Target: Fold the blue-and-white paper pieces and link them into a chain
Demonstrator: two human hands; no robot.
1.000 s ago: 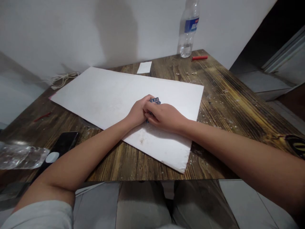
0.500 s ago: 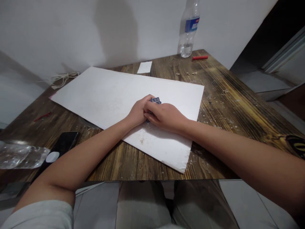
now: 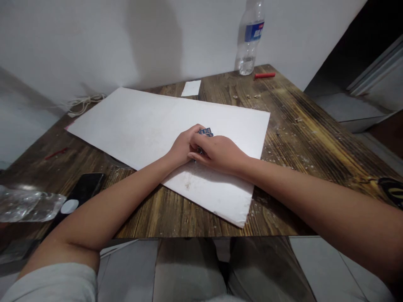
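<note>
Small blue patterned thing (image 3: 207,132), mostly hidden, sits between left hand (image 3: 183,147) and right hand (image 3: 222,154), fingers of both curled around it, right thumb pointing left on the near side, left fingertips out of sight. Hands meet over the right part of the white board (image 3: 126,121), forearms angling inward across the wooden table (image 3: 283,126).

The right hand (image 3: 218,153) hides the fingertips of the left hand (image 3: 182,144); between them, most of a blue patterned item (image 3: 206,132) is out of sight. The upright bottle (image 3: 251,44) loses its top to the upper edge; a dark object (image 3: 392,191) is cut off at right.
</note>
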